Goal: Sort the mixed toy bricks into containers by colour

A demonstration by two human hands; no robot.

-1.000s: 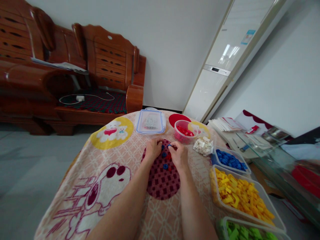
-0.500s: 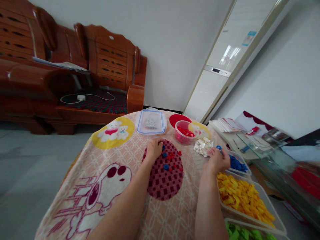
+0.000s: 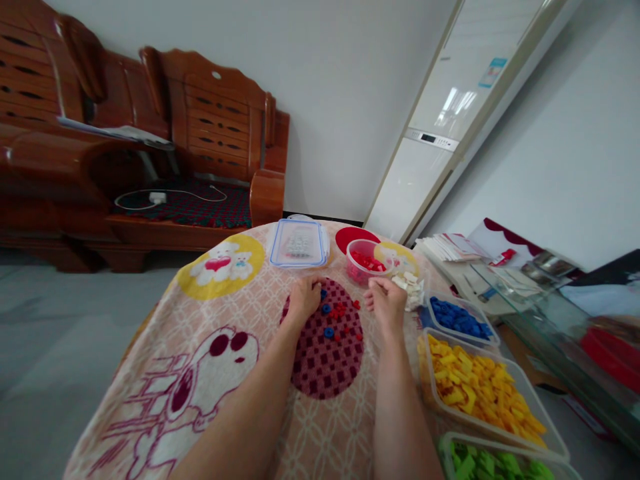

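Observation:
My left hand [image 3: 305,298] rests on the dark red checked circle of the tablecloth, its fingers curled together. Beside its fingertips lies a blue piece [image 3: 324,293]; what the fingers grip, if anything, is hidden. My right hand [image 3: 388,301] hovers to the right of that circle with closed fingers, which hide the blue ring-shaped piece seen in them a moment earlier. Between the hands are two blue ring-shaped pieces [image 3: 329,333] and several small red pieces [image 3: 339,311]. Just behind my right hand are a round tub of red pieces [image 3: 369,261] and a pile of white pieces [image 3: 411,290].
Along the right edge stand tubs of blue pieces [image 3: 457,319], yellow pieces [image 3: 480,380] and green pieces [image 3: 493,463]. A lidded clear box [image 3: 299,244] sits at the table's far side. A glass shelf [image 3: 545,333] flanks the table; a wooden bench [image 3: 215,133] stands behind.
My right hand has swung left from beside the tub of blue pieces toward the middle of the table. My left hand stays almost in place. The view has shifted slightly.

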